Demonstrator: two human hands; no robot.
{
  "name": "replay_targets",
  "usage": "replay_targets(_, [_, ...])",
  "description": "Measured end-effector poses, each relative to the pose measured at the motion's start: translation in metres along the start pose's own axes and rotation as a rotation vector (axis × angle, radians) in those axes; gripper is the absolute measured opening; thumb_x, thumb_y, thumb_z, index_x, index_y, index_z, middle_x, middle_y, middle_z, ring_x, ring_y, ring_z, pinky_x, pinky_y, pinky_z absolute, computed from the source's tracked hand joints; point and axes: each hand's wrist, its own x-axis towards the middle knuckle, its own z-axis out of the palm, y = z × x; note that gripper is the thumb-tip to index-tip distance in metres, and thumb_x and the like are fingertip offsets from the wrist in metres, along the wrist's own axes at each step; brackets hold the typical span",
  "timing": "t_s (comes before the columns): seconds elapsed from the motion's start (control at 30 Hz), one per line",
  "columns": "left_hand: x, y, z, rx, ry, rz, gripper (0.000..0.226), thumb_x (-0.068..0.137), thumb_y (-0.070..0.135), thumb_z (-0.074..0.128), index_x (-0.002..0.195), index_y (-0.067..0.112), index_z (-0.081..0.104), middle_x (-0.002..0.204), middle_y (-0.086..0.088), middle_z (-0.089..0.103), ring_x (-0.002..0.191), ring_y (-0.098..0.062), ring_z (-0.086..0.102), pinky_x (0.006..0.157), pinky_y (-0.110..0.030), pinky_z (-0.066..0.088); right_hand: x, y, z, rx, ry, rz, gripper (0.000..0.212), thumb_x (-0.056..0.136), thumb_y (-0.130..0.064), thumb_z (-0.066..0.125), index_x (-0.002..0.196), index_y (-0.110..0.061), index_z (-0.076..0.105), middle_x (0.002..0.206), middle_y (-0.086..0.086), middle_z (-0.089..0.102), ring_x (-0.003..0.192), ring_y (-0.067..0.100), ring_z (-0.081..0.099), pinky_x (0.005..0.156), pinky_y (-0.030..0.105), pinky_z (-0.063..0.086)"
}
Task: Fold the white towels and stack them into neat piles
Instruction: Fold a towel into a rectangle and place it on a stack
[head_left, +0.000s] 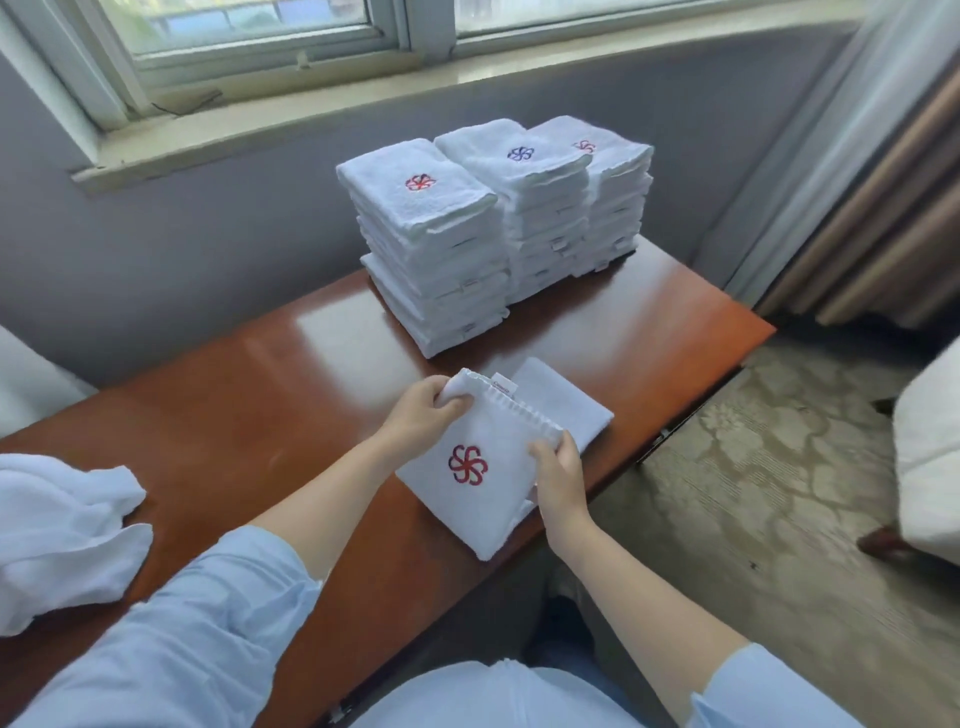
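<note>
A white towel (483, 499) with a red pinwheel emblem lies partly folded near the front right edge of the brown table (291, 395). My left hand (423, 413) grips its far left corner, fingers curled round the lifted hem. My right hand (558, 475) pinches the right end of the same hem. The lifted flap is held over the flat part of the towel that shows behind it. Three tall piles of folded white towels (498, 223) stand at the far end of the table, each topped by an emblem.
A heap of unfolded white towels (67, 535) lies at the table's left edge. A window sill (363, 98) runs behind the piles. Curtains (883, 208) hang at the right, with patterned carpet and a white cushioned seat (930, 457) below.
</note>
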Motion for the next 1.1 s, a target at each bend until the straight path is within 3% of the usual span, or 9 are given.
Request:
replay_targets(0.1, [0.030, 0.021, 0.024, -0.025, 0.023, 0.000, 0.024, 0.094, 0.033, 0.061, 0.076, 0.018, 0.054, 0.069, 0.007, 0.051, 0.062, -0.011, 0.047, 0.061, -0.030, 0.038, 0.028, -0.015, -0.023, -0.044, 0.043, -0.005, 0.022, 0.087, -0.019, 0.070, 0.102, -0.020, 0.052, 0.102, 0.004, 0.067, 0.090, 0.019, 0.069, 0.067, 0.029, 0.058])
replay_targets(0.33, [0.095, 0.040, 0.072, 0.064, 0.050, -0.068, 0.016, 0.091, 0.037, 0.062, 0.080, 0.028, 0.055, 0.076, 0.010, 0.059, 0.070, -0.011, 0.054, 0.064, -0.035, 0.041, 0.092, -0.021, -0.066, -0.249, 0.146, -0.041, 0.009, 0.089, -0.016, 0.061, 0.092, -0.022, 0.055, 0.091, 0.001, 0.063, 0.078, 0.013, 0.062, 0.059, 0.024, 0.052])
replay_targets(0.43, [0.115, 0.039, 0.092, 0.138, 0.022, -0.113, 0.013, 0.091, 0.039, 0.060, 0.089, 0.026, 0.059, 0.084, 0.010, 0.062, 0.078, -0.014, 0.058, 0.068, -0.036, 0.045, 0.113, -0.015, -0.082, -0.366, 0.124, -0.001, 0.008, 0.091, -0.022, 0.060, 0.093, -0.027, 0.054, 0.090, -0.003, 0.063, 0.082, 0.018, 0.064, 0.069, 0.040, 0.059])
replay_targets(0.5, [0.124, 0.035, 0.104, 0.213, 0.032, -0.120, 0.017, 0.091, 0.039, 0.061, 0.083, 0.024, 0.057, 0.080, 0.008, 0.060, 0.074, -0.016, 0.057, 0.059, -0.034, 0.041, 0.125, -0.011, -0.094, -0.483, 0.096, 0.023, 0.007, 0.090, -0.027, 0.059, 0.093, -0.030, 0.053, 0.087, -0.007, 0.063, 0.080, 0.018, 0.064, 0.071, 0.048, 0.059])
replay_targets(0.6, [0.133, 0.028, 0.118, 0.317, 0.093, -0.103, 0.030, 0.087, 0.036, 0.064, 0.066, 0.023, 0.047, 0.070, 0.004, 0.054, 0.068, -0.021, 0.055, 0.051, -0.031, 0.031, 0.139, -0.008, -0.106, -0.719, 0.054, -0.010, 0.009, 0.089, -0.036, 0.059, 0.090, -0.031, 0.051, 0.084, -0.012, 0.061, 0.074, 0.012, 0.059, 0.063, 0.041, 0.053])
replay_targets(0.7, [0.138, 0.021, 0.125, 0.269, 0.118, -0.142, 0.014, 0.087, 0.038, 0.066, 0.092, 0.026, 0.060, 0.103, 0.004, 0.059, 0.097, -0.020, 0.058, 0.075, -0.038, 0.049, 0.149, -0.007, -0.113, -0.885, 0.057, -0.086, 0.014, 0.089, -0.039, 0.061, 0.096, -0.033, 0.050, 0.101, -0.015, 0.053, 0.086, 0.009, 0.054, 0.065, 0.035, 0.054])
replay_targets(0.83, [0.140, 0.013, 0.132, 0.261, 0.099, -0.182, 0.048, 0.095, 0.041, 0.056, 0.139, 0.023, 0.047, 0.138, 0.002, 0.051, 0.129, -0.021, 0.044, 0.102, -0.041, 0.040, 0.162, -0.008, -0.122, -0.965, 0.004, -0.205, 0.033, 0.089, -0.034, 0.063, 0.119, -0.030, 0.050, 0.123, -0.014, 0.044, 0.112, 0.007, 0.044, 0.083, 0.032, 0.050])
replay_targets(0.97, [0.144, 0.016, 0.136, 0.330, 0.077, -0.202, 0.046, 0.101, 0.041, 0.045, 0.142, 0.021, 0.046, 0.143, -0.001, 0.049, 0.132, -0.023, 0.042, 0.104, -0.040, 0.036, 0.176, -0.014, -0.127, -1.020, -0.188, -0.235, 0.037, 0.094, -0.035, 0.057, 0.131, -0.032, 0.050, 0.132, -0.017, 0.051, 0.121, 0.007, 0.043, 0.086, 0.028, 0.043])
replay_targets(1.1, [0.144, 0.019, 0.133, 0.357, 0.081, -0.173, 0.043, 0.102, 0.039, 0.043, 0.140, 0.021, 0.050, 0.141, -0.001, 0.052, 0.130, -0.023, 0.045, 0.102, -0.040, 0.040, 0.183, -0.021, -0.123, -1.113, -0.242, -0.277, 0.029, 0.094, -0.040, 0.056, 0.122, -0.033, 0.050, 0.119, -0.017, 0.056, 0.107, 0.007, 0.051, 0.076, 0.024, 0.046])
